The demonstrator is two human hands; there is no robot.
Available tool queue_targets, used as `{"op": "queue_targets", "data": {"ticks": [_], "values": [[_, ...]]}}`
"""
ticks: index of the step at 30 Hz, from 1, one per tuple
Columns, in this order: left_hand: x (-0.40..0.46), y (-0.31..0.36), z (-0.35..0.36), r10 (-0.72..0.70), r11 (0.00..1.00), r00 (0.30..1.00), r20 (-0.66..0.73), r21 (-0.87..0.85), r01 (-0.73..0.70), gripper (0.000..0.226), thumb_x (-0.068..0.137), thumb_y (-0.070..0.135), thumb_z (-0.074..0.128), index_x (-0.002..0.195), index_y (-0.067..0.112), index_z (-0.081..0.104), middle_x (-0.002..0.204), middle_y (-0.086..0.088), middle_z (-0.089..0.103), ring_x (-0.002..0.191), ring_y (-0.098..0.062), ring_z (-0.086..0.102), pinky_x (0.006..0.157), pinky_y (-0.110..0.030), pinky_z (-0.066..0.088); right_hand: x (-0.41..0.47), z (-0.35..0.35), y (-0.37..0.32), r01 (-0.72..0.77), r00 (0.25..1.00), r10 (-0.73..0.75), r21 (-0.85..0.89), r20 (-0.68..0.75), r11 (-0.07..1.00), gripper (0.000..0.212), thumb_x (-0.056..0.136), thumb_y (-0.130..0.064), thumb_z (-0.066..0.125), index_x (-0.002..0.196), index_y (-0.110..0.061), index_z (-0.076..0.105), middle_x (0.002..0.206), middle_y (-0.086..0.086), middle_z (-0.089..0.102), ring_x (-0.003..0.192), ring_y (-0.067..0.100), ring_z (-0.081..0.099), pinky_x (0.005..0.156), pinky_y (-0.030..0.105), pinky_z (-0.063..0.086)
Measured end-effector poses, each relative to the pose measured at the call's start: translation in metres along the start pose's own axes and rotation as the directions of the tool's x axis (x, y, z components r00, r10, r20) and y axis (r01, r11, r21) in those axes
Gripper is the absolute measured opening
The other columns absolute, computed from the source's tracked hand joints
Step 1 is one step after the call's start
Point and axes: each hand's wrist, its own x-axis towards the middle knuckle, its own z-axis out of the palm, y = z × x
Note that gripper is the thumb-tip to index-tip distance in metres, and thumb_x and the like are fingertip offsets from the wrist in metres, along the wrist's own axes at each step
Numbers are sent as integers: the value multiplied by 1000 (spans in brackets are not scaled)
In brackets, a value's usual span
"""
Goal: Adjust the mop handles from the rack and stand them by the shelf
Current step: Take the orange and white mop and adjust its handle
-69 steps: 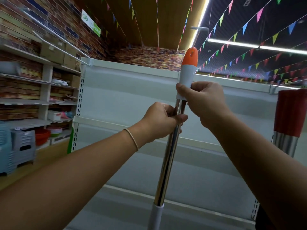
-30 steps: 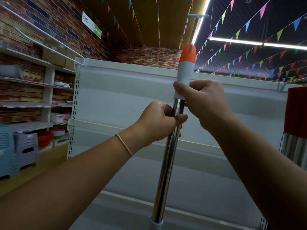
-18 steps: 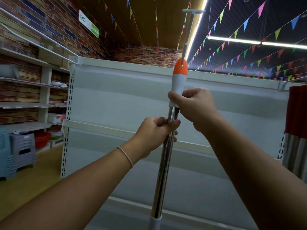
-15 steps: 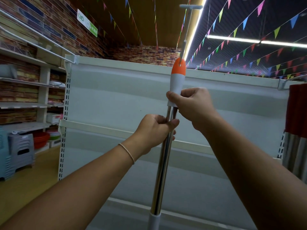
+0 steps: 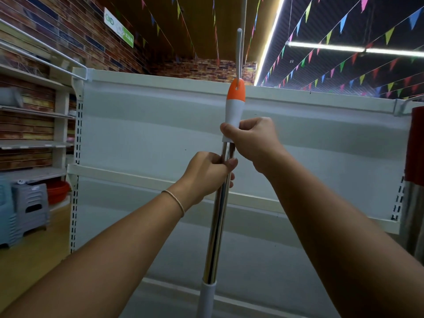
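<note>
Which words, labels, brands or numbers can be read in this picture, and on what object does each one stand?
Green and white sign high on the brick wall: it carries a round logo and some characters, but they are too small and blurred to read.
Mop handle, held by the left hand and the right hand: no text visible.
White shelf: no text or price labels visible.

light: dim, from ceiling strip lights [image 5: 270, 40] far right | glare: streaks on chrome mop handle [image 5: 218, 216] | edges: wide-angle bending | focus: slightly soft
</note>
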Motion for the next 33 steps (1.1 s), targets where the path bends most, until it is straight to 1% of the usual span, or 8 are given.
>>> {"op": "queue_targets", "data": {"ticks": [3,6,10,15,19,23,28,33], "values": [[7,-3,2,-4,1000,1000,-3,5,4,30,94,27,59,103,-2,64,86,-16,70,78,-29,72,77,-39,59,8,2,7,1,1000,-1,4,-1,1000,24,86,-32,72,78,-10,70,70,6,65,54,10,61,55,25,50],[13,-5,2,-19,1000,1000,4,8,19,31,94,26,58,105,-2,63,87,-16,70,78,-29,72,77,-38,59,14,4,13,3,1000,-3,-1,-2,1000,23,86,-33,73,74,-13,68,71,6,68,59,14,65,60,29,56],[18,-7,4,-21,1000,1000,-4,21,21,29,94,27,58,102,-1,63,87,-16,70,78,-29,72,74,-36,58,21,6,20,8,1000,-8,-7,-11,1000,23,86,-33,72,74,-13,69,67,5,67,54,12,62,56,27,52],[23,-11,8,-20,1000,1000,-22,21,21,27,95,27,57,98,2,64,87,-15,70,79,-28,72,73,-35,58,27,8,26,12,1000,-12,0,1,1000,22,86,-33,72,74,-14,69,67,4,67,55,12,63,56,26,53],[27,-13,11,-23,999,999,-37,33,24,30,95,28,57,101,0,63,88,-16,70,79,-28,72,70,-33,57,31,9,31,13,1000,-13,-1,-8,1000,22,85,-31,71,70,-16,68,62,2,66,53,13,64,55,28,54],[30,-18,11,-33,999,999,-37,-8,32,32,93,30,60,102,0,64,89,-15,71,81,-28,72,72,-35,57,34,9,34,20,1000,-20,5,5,1000,21,84,-31,71,69,-16,67,63,3,68,58,17,68,59,34,60],[28,-20,9,-63,995,998,-20,-72,62,30,89,31,64,101,3,64,93,-14,72,83,-27,72,74,-34,58,34,7,35,16,1000,-17,4,22,1000,21,85,-31,71,72,-15,67,64,3,67,56,14,66,59,31,58],[27,-19,8,-90,992,996,-20,-93,87,33,89,29,65,106,0,63,96,-16,72,86,-29,72,74,-34,58,33,9,33,1,1000,-1,-8,17,1000,21,85,-32,72,74,-16,64,70,4,68,63,16,70,66,36,63]]}}
